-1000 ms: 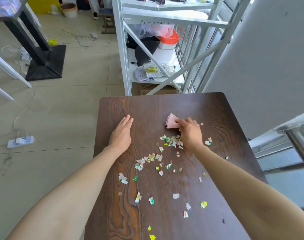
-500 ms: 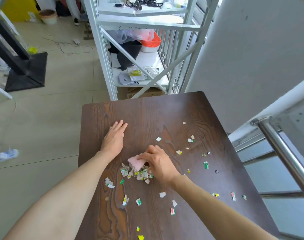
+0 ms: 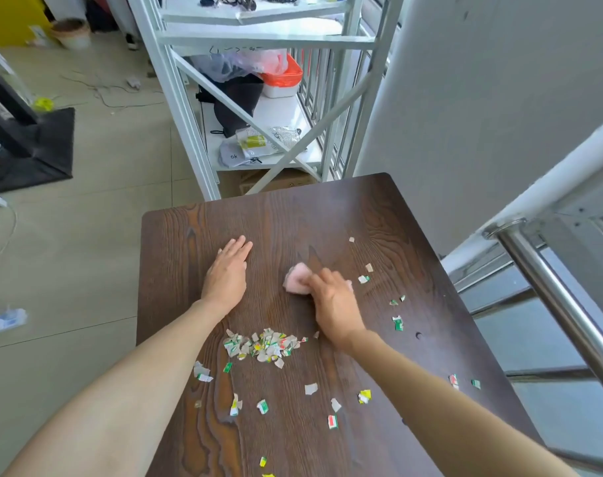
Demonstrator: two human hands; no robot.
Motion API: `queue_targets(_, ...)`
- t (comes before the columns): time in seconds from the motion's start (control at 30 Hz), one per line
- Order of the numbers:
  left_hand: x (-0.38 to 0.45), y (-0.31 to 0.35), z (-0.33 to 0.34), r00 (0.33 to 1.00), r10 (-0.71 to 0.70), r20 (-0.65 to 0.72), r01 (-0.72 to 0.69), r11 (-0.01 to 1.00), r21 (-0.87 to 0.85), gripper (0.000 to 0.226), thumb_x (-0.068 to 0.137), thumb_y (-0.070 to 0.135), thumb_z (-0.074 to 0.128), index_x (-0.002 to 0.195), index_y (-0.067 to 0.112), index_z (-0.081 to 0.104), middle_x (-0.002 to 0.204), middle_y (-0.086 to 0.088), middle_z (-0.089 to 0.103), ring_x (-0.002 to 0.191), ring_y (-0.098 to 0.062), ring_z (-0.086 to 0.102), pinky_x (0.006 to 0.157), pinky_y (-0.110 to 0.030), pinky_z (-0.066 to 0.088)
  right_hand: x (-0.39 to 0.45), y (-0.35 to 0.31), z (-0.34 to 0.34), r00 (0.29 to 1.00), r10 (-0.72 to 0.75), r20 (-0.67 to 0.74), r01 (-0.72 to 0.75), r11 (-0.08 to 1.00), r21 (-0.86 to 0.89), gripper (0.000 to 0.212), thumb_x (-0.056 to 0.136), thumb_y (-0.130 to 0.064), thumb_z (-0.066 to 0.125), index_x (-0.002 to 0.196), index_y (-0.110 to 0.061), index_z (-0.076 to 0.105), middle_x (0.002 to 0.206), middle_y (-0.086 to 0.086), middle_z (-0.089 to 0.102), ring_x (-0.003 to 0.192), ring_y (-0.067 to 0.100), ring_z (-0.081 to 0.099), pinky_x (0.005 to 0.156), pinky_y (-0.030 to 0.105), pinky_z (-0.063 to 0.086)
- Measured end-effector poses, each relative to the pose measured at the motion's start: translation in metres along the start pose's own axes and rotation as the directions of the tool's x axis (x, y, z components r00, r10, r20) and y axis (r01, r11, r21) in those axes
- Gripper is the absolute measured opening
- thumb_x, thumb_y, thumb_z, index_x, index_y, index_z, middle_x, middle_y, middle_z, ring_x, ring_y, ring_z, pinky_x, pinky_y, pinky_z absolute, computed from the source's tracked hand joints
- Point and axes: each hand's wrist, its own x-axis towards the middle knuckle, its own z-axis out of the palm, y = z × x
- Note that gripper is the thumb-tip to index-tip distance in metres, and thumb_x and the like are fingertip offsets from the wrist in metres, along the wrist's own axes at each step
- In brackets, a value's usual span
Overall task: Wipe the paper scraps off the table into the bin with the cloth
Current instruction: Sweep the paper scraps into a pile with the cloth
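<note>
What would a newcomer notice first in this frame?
Probably the heap of coloured paper scraps in the middle of the dark wooden table, with loose bits scattered toward the near and right edges. Just beyond it, the right hand presses a pink cloth onto the wood, while the left hand lies flat beside it.

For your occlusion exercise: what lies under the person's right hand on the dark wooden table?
A crumpled pink cloth lies under the right hand, its far end sticking out past the fingers. Whether paper scraps are trapped beneath the cloth cannot be seen.
</note>
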Motion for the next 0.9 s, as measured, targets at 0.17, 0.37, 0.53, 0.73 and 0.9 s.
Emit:
queue_targets(0.17,0.0,0.004,-0.004,1.0,-0.013,0.011,0.013,1.0,0.003,0.048,0.099,0.005,0.034,0.147,0.013,0.032,0.158,-0.002,0.023,0.147,-0.017,0.015,0.121,-0.035,0.013,-0.021,-0.003,-0.011,0.968,-0.22,0.124,0.2,0.967,0.155,0.029,0.085,-0.003,0.05,0.106,-0.018,0.063,0.088,0.007,0.055,0.083,0.031,0.054,0.068,0.043,0.049)
queue_targets(0.37,0.01,0.023,0.0,1.0,0.015,0.02,-0.015,1.0,0.002,0.046,0.1,0.009,0.033,0.146,0.013,0.033,0.157,-0.003,0.024,0.147,-0.018,0.016,0.12,-0.034,0.013,0.03,0.058,-0.065,0.991,-0.05,-0.125,0.057,0.997,0.052,0.027,0.085,-0.004,0.057,0.107,-0.016,0.066,0.088,0.008,0.057,0.08,0.031,0.056,0.066,0.038,0.049)
queue_targets(0.53,0.025,0.064,0.013,0.996,0.086,0.015,-0.085,0.995,-0.043,0.047,0.1,0.01,0.035,0.146,0.014,0.033,0.157,-0.003,0.025,0.146,-0.018,0.018,0.119,-0.036,0.02,0.07,0.126,-0.078,0.967,0.205,-0.153,-0.229,0.96,-0.16,0.026,0.089,-0.005,0.051,0.112,-0.01,0.062,0.097,0.015,0.055,0.088,0.038,0.056,0.069,0.046,0.049)
queue_targets(0.73,0.031,0.087,0.027,0.986,0.166,0.016,-0.166,0.986,-0.017,0.045,0.098,0.011,0.038,0.143,0.014,0.039,0.151,-0.003,0.036,0.14,-0.02,0.03,0.114,-0.039,0.032,0.056,0.119,-0.047,0.96,0.263,-0.096,-0.275,0.949,-0.154,0.036,0.089,-0.014,0.055,0.125,-0.012,0.053,0.101,0.014,0.055,0.092,0.036,0.054,0.066,0.047,0.051)
queue_targets(0.9,0.031,0.089,0.032,0.986,0.165,0.028,-0.166,0.986,0.029,0.046,0.096,0.007,0.04,0.142,0.013,0.041,0.148,-0.001,0.041,0.137,-0.019,0.032,0.112,-0.038,0.034,0.025,0.083,-0.031,0.985,0.169,-0.024,-0.171,0.982,-0.078,0.058,0.065,0.0,0.061,0.122,-0.014,0.055,0.094,0.01,0.055,0.08,0.034,0.055,0.059,0.042,0.047)
